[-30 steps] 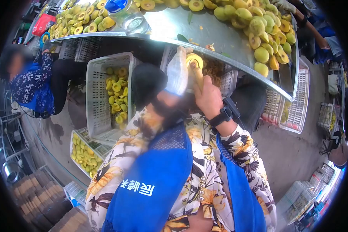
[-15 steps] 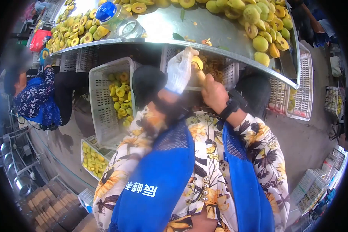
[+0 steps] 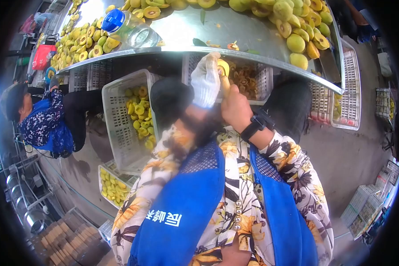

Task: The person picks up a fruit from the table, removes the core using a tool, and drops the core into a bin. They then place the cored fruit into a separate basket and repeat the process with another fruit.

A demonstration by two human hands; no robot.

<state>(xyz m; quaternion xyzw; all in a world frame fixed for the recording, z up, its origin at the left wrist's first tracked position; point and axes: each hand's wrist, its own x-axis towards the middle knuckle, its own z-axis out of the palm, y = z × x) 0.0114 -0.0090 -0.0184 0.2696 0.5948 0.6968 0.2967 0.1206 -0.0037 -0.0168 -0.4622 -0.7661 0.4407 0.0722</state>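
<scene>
My left hand [image 3: 206,80], in a white glove, grips a yellow fruit [image 3: 223,67] just below the edge of the steel table [image 3: 235,33]. My bare right hand [image 3: 236,110], with a black watch on the wrist, is closed around a small pale-handled tool [image 3: 226,84] whose tip is pressed against the fruit. The two hands touch each other over a white crate of brownish fruit scraps [image 3: 248,80]. The tool's working end is hidden by the fruit and glove.
Piles of halved yellow fruit [image 3: 297,26] and a plastic bottle with a blue cap [image 3: 128,29] lie on the table. White crates of cut fruit [image 3: 135,111] [image 3: 113,186] stand at my left. Another person in a floral top [image 3: 42,119] sits further left.
Both hands stay locked on the fruit and tool, shifting slightly up and left. The fruit has turned, so less of its cut face shows.
</scene>
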